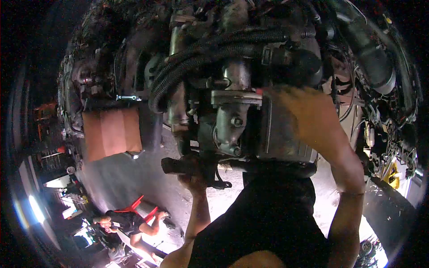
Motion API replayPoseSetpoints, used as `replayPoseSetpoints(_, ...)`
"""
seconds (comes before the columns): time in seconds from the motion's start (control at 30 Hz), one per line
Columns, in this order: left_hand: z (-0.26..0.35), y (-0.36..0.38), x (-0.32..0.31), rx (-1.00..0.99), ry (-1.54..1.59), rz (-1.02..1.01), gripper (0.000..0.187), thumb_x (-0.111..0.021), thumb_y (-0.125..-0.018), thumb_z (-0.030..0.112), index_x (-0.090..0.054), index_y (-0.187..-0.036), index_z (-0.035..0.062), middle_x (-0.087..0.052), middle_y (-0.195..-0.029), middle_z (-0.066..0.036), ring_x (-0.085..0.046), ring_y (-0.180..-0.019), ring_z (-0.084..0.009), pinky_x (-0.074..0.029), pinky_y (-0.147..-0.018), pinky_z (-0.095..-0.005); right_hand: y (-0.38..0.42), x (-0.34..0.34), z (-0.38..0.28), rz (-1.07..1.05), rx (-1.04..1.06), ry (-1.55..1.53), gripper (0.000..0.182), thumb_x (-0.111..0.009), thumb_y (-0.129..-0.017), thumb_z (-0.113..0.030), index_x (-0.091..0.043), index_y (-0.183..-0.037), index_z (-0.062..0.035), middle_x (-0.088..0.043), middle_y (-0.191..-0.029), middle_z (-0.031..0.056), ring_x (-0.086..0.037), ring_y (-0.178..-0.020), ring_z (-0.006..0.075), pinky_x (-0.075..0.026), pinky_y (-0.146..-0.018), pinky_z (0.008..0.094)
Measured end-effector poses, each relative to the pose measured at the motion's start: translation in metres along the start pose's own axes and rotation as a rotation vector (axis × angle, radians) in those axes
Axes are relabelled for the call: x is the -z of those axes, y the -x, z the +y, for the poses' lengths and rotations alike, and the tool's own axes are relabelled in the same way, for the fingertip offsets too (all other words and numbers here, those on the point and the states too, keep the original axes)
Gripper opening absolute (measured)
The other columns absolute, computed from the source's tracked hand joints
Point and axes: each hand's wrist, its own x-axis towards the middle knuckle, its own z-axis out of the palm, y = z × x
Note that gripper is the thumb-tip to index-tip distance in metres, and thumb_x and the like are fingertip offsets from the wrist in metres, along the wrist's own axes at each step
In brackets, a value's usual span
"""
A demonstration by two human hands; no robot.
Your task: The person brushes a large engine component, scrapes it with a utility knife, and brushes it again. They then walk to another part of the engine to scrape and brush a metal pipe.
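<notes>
My left hand (193, 182) is raised from below against a dark block-shaped piece (175, 166) under the engine, its fingers curled up and mostly hidden behind it. I cannot tell what that piece is. My right hand (313, 114) is smeared by motion, its fingers reaching left over a dark box-shaped part (281, 134) toward a metal pipe flange (237, 97). A small pink-red spot shows at the flange's right edge, near the fingertips. Under the flange is a cast metal housing (230, 125) with bolts.
Ribbed black hoses (196, 60) cross above the flange. A shiny wrench (127, 97) lies at the left, over a striped brown cushion (111, 134). Another person (127, 223) is low at the left, beside a red-framed object (138, 207). Cables hang at the right.
</notes>
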Motion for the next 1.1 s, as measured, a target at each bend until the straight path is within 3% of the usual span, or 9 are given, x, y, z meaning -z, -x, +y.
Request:
replayPoseSetpoints(0.13, 0.005, 0.003, -0.009, 0.012, 0.086, -0.001, 0.023, -0.064, -0.086, 0.001, -0.06, -0.108, 0.0008, -0.064, -0.1, -0.007, -0.061, -0.087, -0.0152, -0.05, -0.076, -0.0282, -0.014, -0.004, -0.002, 0.087, -0.037, 0.091, 0.044, -0.052, -0.079, -0.012, -0.058, -0.123, -0.0109, -0.064, -0.111, 0.014, -0.064, -0.093, 0.0346, -0.053, -0.078, 0.044)
replayPoseSetpoints(0.27, 0.012, 0.004, -0.019, -0.016, 0.037, 0.01, 0.021, -0.064, -0.086, 0.002, -0.061, -0.107, 0.0004, -0.063, -0.099, -0.006, -0.06, -0.086, -0.0152, -0.049, -0.078, -0.0295, -0.001, 0.005, -0.009, -0.027, -0.004, 0.068, 0.042, -0.051, -0.08, -0.012, -0.059, -0.122, -0.0108, -0.063, -0.112, 0.0146, -0.064, -0.093, 0.034, -0.053, -0.079, 0.0437)
replayPoseSetpoints(0.37, 0.011, 0.0, -0.008, 0.098, -0.093, 0.093, 0.026, -0.046, -0.094, 0.029, -0.057, -0.102, 0.007, -0.061, -0.101, -0.012, -0.056, -0.097, -0.0286, -0.042, -0.094, -0.0473, -0.001, 0.001, 0.0, 0.009, -0.029, 0.034, 0.049, -0.053, -0.076, -0.008, -0.056, -0.125, -0.011, -0.062, -0.114, 0.016, -0.062, -0.094, 0.0352, -0.052, -0.079, 0.0444)
replayPoseSetpoints(0.47, 0.001, -0.001, 0.006, 0.114, -0.101, 0.018, 0.023, -0.05, -0.092, 0.023, -0.057, -0.105, 0.0057, -0.061, -0.106, -0.012, -0.057, -0.1, -0.0275, -0.043, -0.097, -0.0471, -0.004, -0.018, 0.005, 0.084, -0.077, -0.016, 0.054, -0.055, -0.073, -0.004, -0.054, -0.126, -0.0111, -0.06, -0.116, 0.018, -0.06, -0.094, 0.0373, -0.051, -0.078, 0.045)
replayPoseSetpoints(0.53, 0.013, 0.003, -0.019, -0.048, -0.04, 0.051, 0.02, -0.065, -0.087, 0.003, -0.061, -0.106, 0.0007, -0.063, -0.099, -0.006, -0.059, -0.088, -0.0154, -0.049, -0.08, -0.0305, -0.002, -0.024, 0.0, 0.111, -0.085, -0.05, 0.053, -0.056, -0.073, -0.003, -0.054, -0.126, -0.0115, -0.06, -0.115, 0.0187, -0.06, -0.095, 0.0376, -0.051, -0.078, 0.0453)
replayPoseSetpoints(0.87, 0.027, -0.012, -0.021, -0.013, -0.283, 0.031, 0.026, -0.061, -0.089, 0.005, -0.057, -0.114, -0.0003, -0.064, -0.1, -0.009, -0.06, -0.091, -0.0187, -0.048, -0.083, -0.032, 0.077, -0.07, 0.019, 0.199, -0.327, -0.52, 0.046, -0.059, -0.074, 0.001, -0.06, -0.119, -0.0075, -0.063, -0.11, 0.0189, -0.062, -0.097, 0.0384, -0.05, -0.083, 0.0413)
replayPoseSetpoints(0.93, 0.09, -0.025, -0.079, -0.149, -1.129, -0.153, 0.035, -0.059, -0.087, 0.004, -0.053, -0.122, 0.0002, -0.065, -0.102, -0.013, -0.06, -0.098, -0.0241, -0.047, -0.086, -0.0335, 0.095, -0.071, 0.023, 0.209, -0.356, -0.546, 0.047, -0.059, -0.073, 0.003, -0.059, -0.119, -0.0066, -0.064, -0.11, 0.019, -0.062, -0.098, 0.0382, -0.05, -0.083, 0.0409)
replayPoseSetpoints(1.0, 0.096, -0.057, -0.048, -0.405, -1.625, -0.394, 0.045, -0.058, -0.083, 0.002, -0.051, -0.128, 0.0028, -0.062, -0.106, -0.018, -0.059, -0.103, -0.0317, -0.047, -0.088, -0.037, 0.111, -0.07, 0.025, 0.185, -0.376, -0.57, 0.047, -0.057, -0.072, 0.004, -0.06, -0.118, -0.0052, -0.064, -0.108, 0.0195, -0.062, -0.098, 0.0384, -0.05, -0.084, 0.0406)
replayPoseSetpoints(1.1, 0.147, -0.083, -0.119, -0.434, -1.447, -0.627, 0.058, -0.059, -0.079, -0.001, -0.05, -0.134, 0.0121, -0.058, -0.114, -0.018, -0.057, -0.106, -0.0371, -0.047, -0.091, -0.0413, 0.133, -0.074, 0.032, 0.148, -0.49, -0.655, 0.044, -0.058, -0.078, -0.002, -0.06, -0.121, -0.0124, -0.063, -0.115, 0.0146, -0.061, -0.101, 0.0371, -0.05, -0.087, 0.0434)
